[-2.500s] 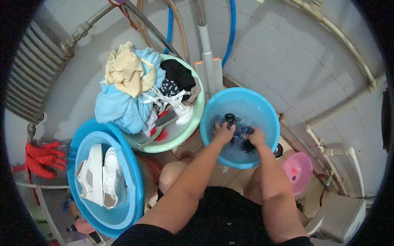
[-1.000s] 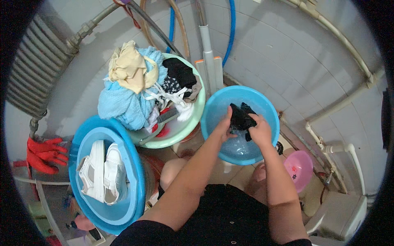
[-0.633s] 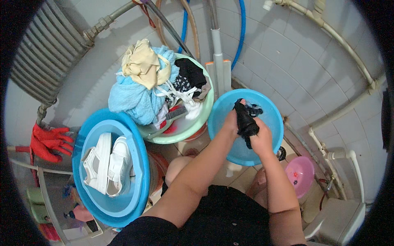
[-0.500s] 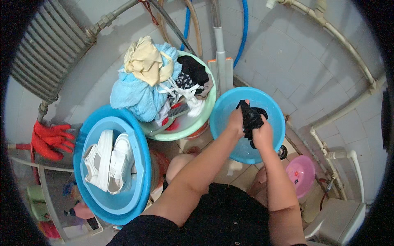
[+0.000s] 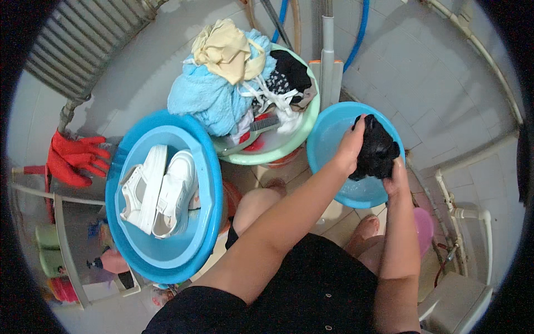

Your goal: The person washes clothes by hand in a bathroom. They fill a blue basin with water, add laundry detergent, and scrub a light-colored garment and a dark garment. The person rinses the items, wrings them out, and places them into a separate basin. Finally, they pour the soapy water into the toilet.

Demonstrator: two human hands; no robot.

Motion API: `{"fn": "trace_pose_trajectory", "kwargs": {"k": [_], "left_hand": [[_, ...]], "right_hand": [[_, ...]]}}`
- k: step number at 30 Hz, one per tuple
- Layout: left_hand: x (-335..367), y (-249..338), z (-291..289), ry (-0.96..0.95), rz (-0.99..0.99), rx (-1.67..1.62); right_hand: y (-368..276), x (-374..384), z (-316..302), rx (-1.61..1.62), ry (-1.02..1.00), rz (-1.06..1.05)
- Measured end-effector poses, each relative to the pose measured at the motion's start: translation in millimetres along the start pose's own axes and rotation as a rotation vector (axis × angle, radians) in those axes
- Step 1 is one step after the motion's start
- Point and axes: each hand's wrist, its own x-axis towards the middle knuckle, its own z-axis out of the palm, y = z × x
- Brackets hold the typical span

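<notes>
Both hands are clamped on a black cloth (image 5: pixel 376 147), which is held bunched and wet-looking between them above the blue basin (image 5: pixel 334 139). The left hand (image 5: pixel 351 146) is pressed against the cloth's near-left side, fingers curled up over it; the right hand (image 5: pixel 396 173) is closed under its lower right edge. Compared with two and a half seconds ago, when both hands were sunk in the basin with the cloth in the water, the cloth is now lifted clear of the water and gathered into a tight lump. Since half a second ago it has been squeezed shorter and rounder.

Below the hands, shallow water is seen in the smooth, round plastic basin. To the left of the left hand, a pale green basin (image 5: pixel 297 131) is piled with soft laundry: a fluffy light-blue towel (image 5: pixel 203 100), a crumpled yellow cloth (image 5: pixel 225 50), and dark and white pieces. Further left, white shoes (image 5: pixel 161 189) with ribbed soles are laid in a larger blue tub (image 5: pixel 206 167). Red rubber gloves (image 5: pixel 72 158) are hung beyond that tub. Near the right elbow, a small pink bowl (image 5: pixel 425 222) is partly hidden. Tiled floor (image 5: pixel 445 83) is seen beyond the hands.
</notes>
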Motion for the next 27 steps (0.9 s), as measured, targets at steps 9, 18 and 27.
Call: {"fn": "trace_pose_trajectory", "kwargs": {"k": [9,18,27], "left_hand": [[-9,-5,-15,0.056,0.050,0.087],[-8,-20,4,0.052,0.136,-0.090],[-19,28,-2,0.227,0.343,0.232]], "right_hand": [[0,-39,56,-1.307,-0.048,-0.986],[3,-39,57,-1.278,0.060,-0.976],[-7,-26,75,-0.944,-0.078,-0.749]]}}
